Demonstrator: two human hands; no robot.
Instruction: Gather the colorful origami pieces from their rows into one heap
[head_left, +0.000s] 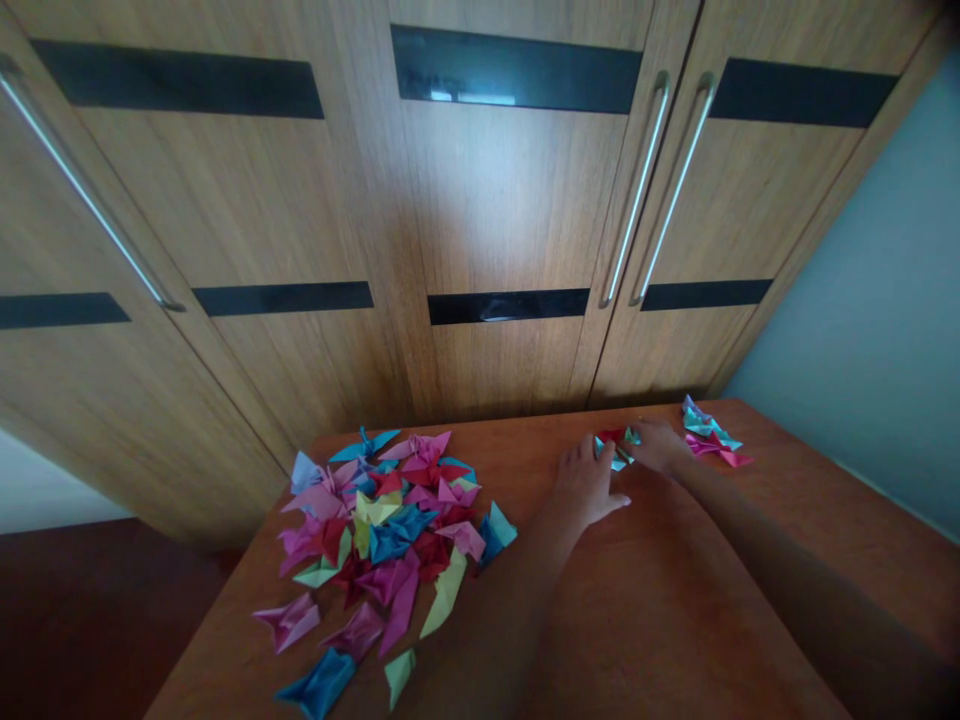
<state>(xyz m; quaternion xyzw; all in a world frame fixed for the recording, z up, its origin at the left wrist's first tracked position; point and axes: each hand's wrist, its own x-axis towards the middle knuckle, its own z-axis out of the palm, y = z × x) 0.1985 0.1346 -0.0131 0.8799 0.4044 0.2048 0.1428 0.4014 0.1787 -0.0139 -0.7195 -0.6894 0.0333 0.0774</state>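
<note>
Small folded paper cranes (616, 452) in red, pale blue and green lie between my two hands near the back of the wooden table. My left hand (587, 485) rests at their left side, thumb stretched out and fingers apart, the fingertips close to the pale blue paper. From the right, my right hand (657, 447) has its fingers bent in on the green paper; part of them is hidden. Just beyond that hand, a short row of pink and light blue paper cranes (712, 436) sits on the table.
A big heap of colourful paper cranes (397, 525) covers the table's left part, with a blue one (319, 685) near the front left edge. Behind the table (637, 620) stands a wooden wardrobe (495, 210) with metal handles. A pale wall (870, 330) rises at the right.
</note>
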